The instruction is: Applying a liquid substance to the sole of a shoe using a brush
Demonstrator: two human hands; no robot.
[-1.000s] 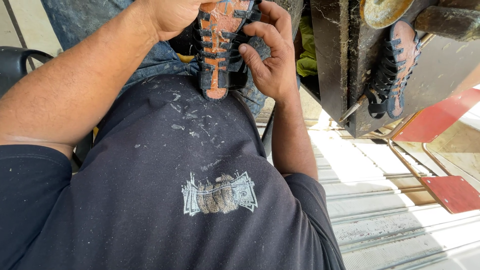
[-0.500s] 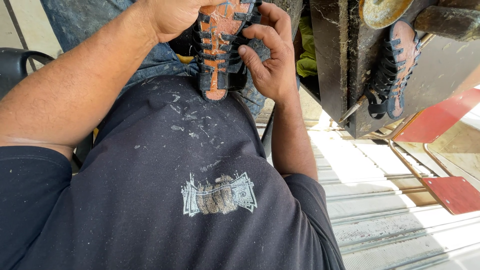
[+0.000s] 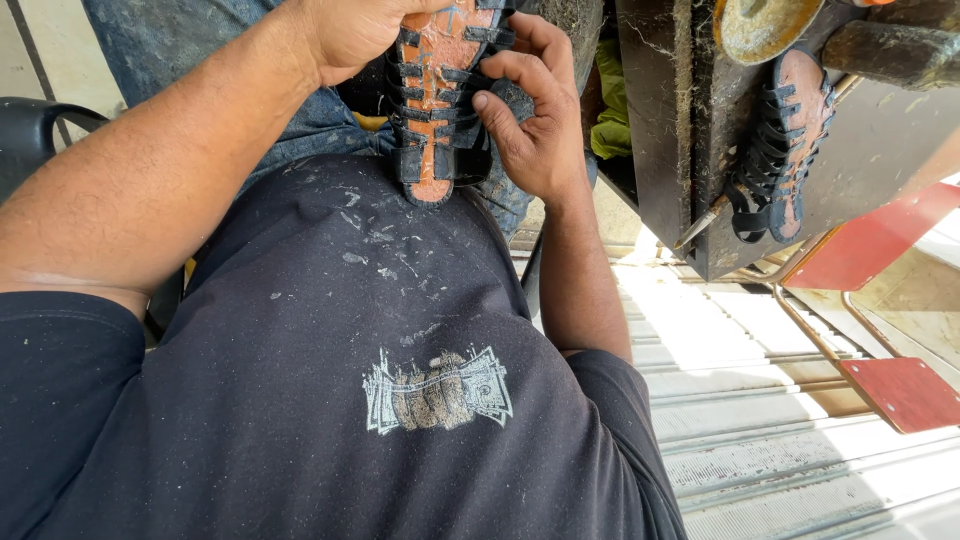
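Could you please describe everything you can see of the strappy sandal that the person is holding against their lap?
The black-strapped sandal with an orange-brown insole looks like leather, worn and dusty. Rows of narrow black straps cross its length, and its rounded end points toward the dark dusty T-shirt. It rests lengthwise over the lap in blue jeans, its far end cut off by the frame. The left hand presses it from one side; the right hand grips the other, fingers curled over the straps.

Two hands: left hand (image 3: 350,35), right hand (image 3: 535,115). Two strappy sandals: one (image 3: 435,95) between the fingers of both hands, one (image 3: 775,150) well right of them. Two red plates (image 3: 905,392). One black chair (image 3: 35,135).
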